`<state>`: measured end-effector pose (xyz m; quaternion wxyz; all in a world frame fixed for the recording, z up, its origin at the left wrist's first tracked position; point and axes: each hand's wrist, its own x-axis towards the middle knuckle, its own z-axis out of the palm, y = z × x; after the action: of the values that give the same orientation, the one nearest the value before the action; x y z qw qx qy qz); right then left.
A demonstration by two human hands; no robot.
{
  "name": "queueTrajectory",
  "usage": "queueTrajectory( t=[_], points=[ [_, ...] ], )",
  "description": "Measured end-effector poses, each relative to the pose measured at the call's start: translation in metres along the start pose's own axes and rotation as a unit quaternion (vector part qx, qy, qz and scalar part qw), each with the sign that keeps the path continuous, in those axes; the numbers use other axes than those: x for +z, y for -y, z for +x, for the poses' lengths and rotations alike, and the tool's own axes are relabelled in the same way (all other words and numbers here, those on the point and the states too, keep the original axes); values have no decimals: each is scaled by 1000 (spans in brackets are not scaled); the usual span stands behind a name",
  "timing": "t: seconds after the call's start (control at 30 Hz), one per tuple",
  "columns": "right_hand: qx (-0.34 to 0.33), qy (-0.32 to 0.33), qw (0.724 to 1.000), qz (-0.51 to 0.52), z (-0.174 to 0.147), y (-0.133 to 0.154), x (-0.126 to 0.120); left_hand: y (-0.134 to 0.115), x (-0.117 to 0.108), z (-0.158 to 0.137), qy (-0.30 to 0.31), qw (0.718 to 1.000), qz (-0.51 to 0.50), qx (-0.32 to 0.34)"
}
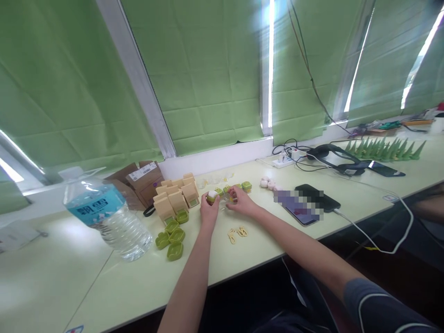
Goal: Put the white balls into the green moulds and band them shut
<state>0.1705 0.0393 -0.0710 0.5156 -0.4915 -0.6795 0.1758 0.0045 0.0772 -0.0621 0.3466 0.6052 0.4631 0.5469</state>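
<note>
Near the middle of the table, my left hand [209, 212] closes around a small green cup with a white rounded piece [212, 194] on top. Just to its right is my right hand [242, 203], its fingers curled at a small clear plastic piece [226, 198]; the fingertips' exact hold is hard to make out. Behind the hands sits a row of small green-topped pieces [246, 186], partly hidden by my fingers. Yellow loop-shaped pieces [231, 236] lie in front. Several empty green cups [175, 250] are grouped left of my left hand.
Cream-coloured boxy pieces [177, 200] stand at the left by a cardboard box [144, 182] and a large water bottle [107, 215]. White-pink rounded pieces [268, 183] lie right of the hands. Further right are phones [317, 198], a white cable [373, 247], a black headset [335, 155] and green cones [388, 149].
</note>
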Motion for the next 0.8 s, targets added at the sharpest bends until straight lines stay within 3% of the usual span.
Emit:
queueTrajectory(
  t=[0.23, 0.8],
  points=[
    [-27, -7, 1000, -2, 3, -1, -1, -9, -1, -8, 58, 996, 66, 16],
    [-49, -21, 998, 28, 3, 12, -8, -6, -2, -10, 110, 988, 94, 57]
  ],
)
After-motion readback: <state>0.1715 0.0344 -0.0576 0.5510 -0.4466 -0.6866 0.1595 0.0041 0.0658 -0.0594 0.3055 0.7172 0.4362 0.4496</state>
